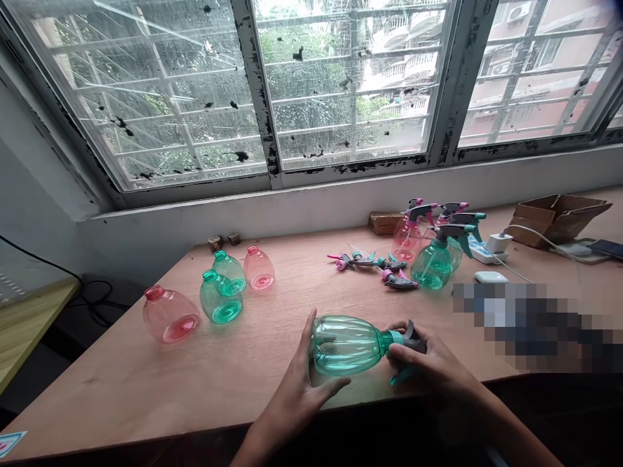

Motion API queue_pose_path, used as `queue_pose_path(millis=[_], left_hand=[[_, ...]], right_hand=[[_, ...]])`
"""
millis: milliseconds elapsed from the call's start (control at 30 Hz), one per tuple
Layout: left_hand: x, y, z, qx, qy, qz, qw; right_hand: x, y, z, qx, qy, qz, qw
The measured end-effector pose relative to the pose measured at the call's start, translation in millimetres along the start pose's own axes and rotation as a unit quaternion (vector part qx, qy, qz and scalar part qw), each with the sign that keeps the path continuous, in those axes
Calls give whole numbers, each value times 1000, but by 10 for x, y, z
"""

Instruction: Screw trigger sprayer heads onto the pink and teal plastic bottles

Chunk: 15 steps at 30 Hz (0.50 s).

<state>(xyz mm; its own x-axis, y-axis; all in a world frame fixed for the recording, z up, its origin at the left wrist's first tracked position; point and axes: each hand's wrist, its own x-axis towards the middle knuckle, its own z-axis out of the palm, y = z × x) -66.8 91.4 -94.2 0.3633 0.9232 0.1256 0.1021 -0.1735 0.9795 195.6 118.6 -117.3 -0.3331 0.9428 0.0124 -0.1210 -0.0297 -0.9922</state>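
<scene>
A green ribbed spray bottle (345,345) lies sideways in the air above the near table edge. My left hand (304,386) cups its base, fingers along the far side and thumb out underneath. At the neck, my right hand (428,360) grips the dark trigger head (413,340), which has a teal nozzle and collar; part of it is hidden by the fingers. Loose trigger heads (372,263) in pink, teal and dark grey lie behind. To the left stand headless bottles: pink (170,314), green (221,298) and another pink one (259,268).
Spray bottles with heads on, green (433,266) and pink (406,237), stand at the back right. Beyond them are a cardboard box (555,217), a power strip with a charger (499,243) and a white case (490,277). A blurred patch covers the right side. Windows line the back.
</scene>
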Motion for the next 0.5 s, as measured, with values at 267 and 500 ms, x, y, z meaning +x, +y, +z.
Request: queue_pose_path(millis=[267, 500], left_hand=[[-5, 5, -6, 11, 25, -19, 999], [3, 13, 5, 49, 19, -11, 999]], right_hand=[[-20, -42, 41, -7, 20, 14, 1000], [-15, -37, 40, -3, 21, 8, 1000]])
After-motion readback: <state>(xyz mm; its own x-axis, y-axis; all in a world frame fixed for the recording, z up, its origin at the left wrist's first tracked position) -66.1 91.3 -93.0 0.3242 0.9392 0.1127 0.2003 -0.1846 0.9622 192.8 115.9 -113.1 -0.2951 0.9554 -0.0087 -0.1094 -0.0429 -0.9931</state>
